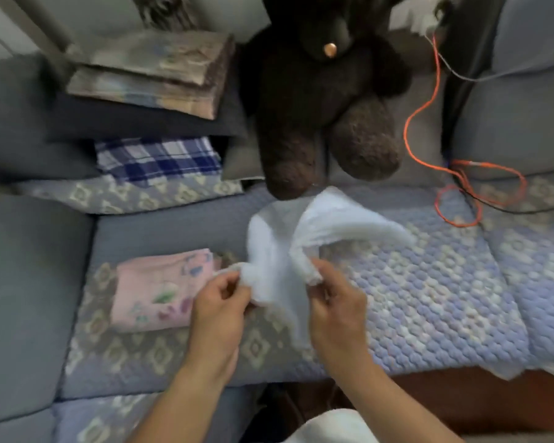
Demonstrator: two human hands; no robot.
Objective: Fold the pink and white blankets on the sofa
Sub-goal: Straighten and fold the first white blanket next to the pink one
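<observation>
Two hands on the white blanket (288, 247), head view only. I read this as the second half of the task: pink blanket (160, 289) already lies folded in a neat rectangle on the sofa (29, 282) seat cover, left of the hands. White one not yet folded. Left hand (219, 302) pinches a bunched edge, fingers curled on the cloth; right hand (336, 302) pinches another edge close by, fingers clamped on it too. Blanket is lifted off the seat, crumpled, one flap flaring up and right toward the dark teddy bear (327, 100). Thin, soft, floppy looking. Next I'd say find two corners, spread the hands apart, lay it flat. Frame is motion-blurred.
</observation>
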